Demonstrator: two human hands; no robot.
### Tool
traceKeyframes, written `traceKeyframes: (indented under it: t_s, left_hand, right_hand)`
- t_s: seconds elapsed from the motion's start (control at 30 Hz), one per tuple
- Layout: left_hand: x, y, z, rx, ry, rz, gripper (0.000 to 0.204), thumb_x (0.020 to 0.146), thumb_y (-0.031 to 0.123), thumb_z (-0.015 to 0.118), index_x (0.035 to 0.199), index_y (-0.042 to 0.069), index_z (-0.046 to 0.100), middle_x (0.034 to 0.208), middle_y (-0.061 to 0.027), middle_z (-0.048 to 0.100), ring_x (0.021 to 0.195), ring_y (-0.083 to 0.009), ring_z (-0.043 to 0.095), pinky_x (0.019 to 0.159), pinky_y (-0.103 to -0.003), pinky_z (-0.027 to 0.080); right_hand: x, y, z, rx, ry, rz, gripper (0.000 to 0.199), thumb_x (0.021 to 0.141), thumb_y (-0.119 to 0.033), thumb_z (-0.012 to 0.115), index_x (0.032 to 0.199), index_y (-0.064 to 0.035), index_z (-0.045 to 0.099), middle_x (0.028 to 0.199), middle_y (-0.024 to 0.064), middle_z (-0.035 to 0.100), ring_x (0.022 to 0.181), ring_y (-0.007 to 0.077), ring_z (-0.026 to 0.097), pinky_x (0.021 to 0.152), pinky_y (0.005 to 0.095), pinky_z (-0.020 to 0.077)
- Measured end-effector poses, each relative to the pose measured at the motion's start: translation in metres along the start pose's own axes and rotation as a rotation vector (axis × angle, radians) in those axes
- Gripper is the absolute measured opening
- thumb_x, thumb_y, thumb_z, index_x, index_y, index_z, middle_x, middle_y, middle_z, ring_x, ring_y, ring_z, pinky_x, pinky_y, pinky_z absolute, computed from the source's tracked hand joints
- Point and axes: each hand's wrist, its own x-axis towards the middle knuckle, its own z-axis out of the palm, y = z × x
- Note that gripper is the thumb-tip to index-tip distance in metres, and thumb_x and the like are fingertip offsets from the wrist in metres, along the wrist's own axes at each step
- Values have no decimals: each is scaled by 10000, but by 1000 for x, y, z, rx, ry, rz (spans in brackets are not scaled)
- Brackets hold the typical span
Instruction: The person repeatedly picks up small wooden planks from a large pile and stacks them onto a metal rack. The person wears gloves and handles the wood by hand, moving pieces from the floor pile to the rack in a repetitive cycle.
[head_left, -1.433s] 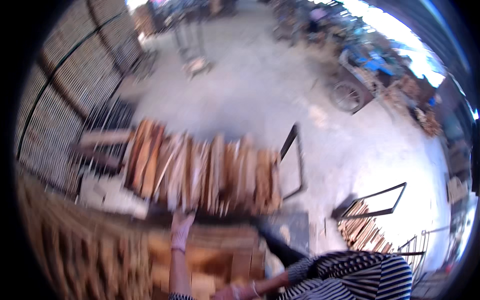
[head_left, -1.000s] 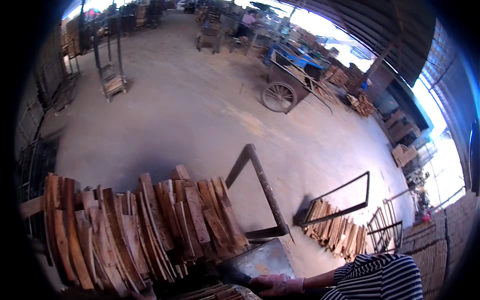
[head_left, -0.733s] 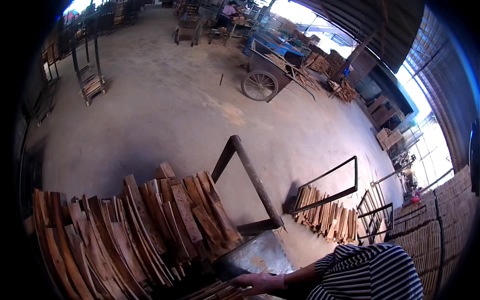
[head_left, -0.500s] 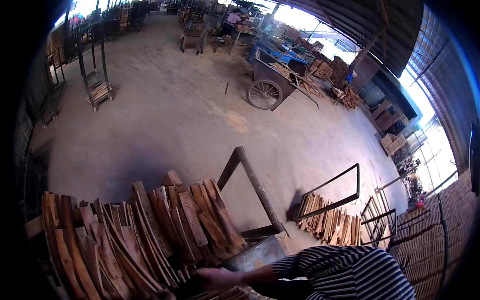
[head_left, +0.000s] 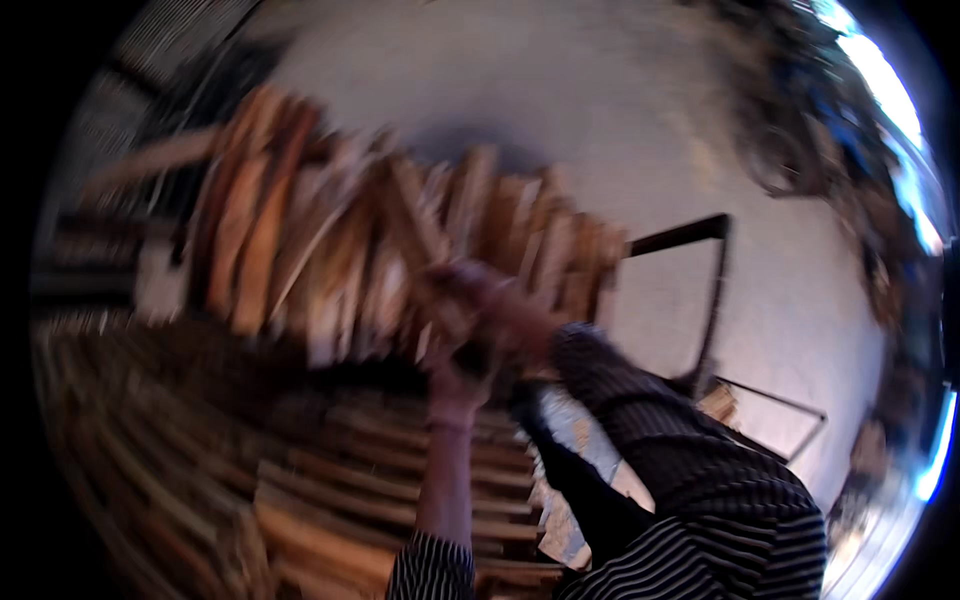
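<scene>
A brown wooden slat (head_left: 408,215) slants up from my two hands across a row of upright wood pieces. My right hand (head_left: 490,298) is closed round its lower part, the arm in a striped sleeve reaching in from the right. Just below it, my left hand (head_left: 458,378) closes at the slat's lower end, the forearm coming up from the lower edge. Motion smears the fingers of both hands. Behind them the row of wood pieces (head_left: 240,230) leans close together, with uneven tops.
Layered wooden strips (head_left: 340,490) lie stacked below and left of my hands. A dark metal frame (head_left: 718,290) rises at the right end of the wood row. Concrete floor (head_left: 620,120) stretches beyond. At the far right stands a blurred wheeled cart (head_left: 785,165).
My view has swung down and left, so the wood row now sits higher. Both hands have come together on a slat; earlier they were low and partly hidden.
</scene>
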Motion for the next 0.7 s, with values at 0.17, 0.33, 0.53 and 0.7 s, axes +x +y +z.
traceKeyframes:
  t_s: [0.17, 0.33, 0.53, 0.7]
  left_hand:
    - [14, 67, -87, 501, 733, 228, 923, 903, 684, 652, 1505, 31, 399, 1319, -212, 594, 1111, -323, 630, 965, -438, 544]
    - [34, 150, -156, 1660, 1245, 570, 1276, 741, 612, 838, 1647, 99, 99, 1634, -238, 227, 1423, -355, 393, 1170, -421, 360]
    - [58, 198, -125, 2196, 1248, 303, 1210, 750, 406, 871, 1643, 147, 96, 1619, -198, 301, 1358, -402, 498, 1077, -483, 497]
    - [52, 167, -119, 2112, 1222, 523, 906, 819, 244, 780, 1544, 132, 248, 1421, -229, 478, 1190, -429, 575, 909, -519, 563]
  right_hand:
    - [-16, -13, 20, 94, -78, 120, 558, 894, -329, 794, 1225, 78, 604, 993, 147, 744, 776, 260, 756, 716, 358, 665]
    - [-26, -27, 7, 72, -138, 178, 470, 931, -299, 743, 1204, 56, 600, 1005, 186, 737, 792, 275, 755, 719, 381, 658]
    - [-27, -32, 34, -36, -1, 88, 597, 874, -374, 776, 1219, 56, 546, 855, 142, 674, 649, 229, 688, 605, 348, 637]
    - [6, -21, 66, 48, -33, 56, 586, 884, -352, 771, 1219, 78, 556, 890, 167, 704, 680, 267, 720, 633, 356, 647]
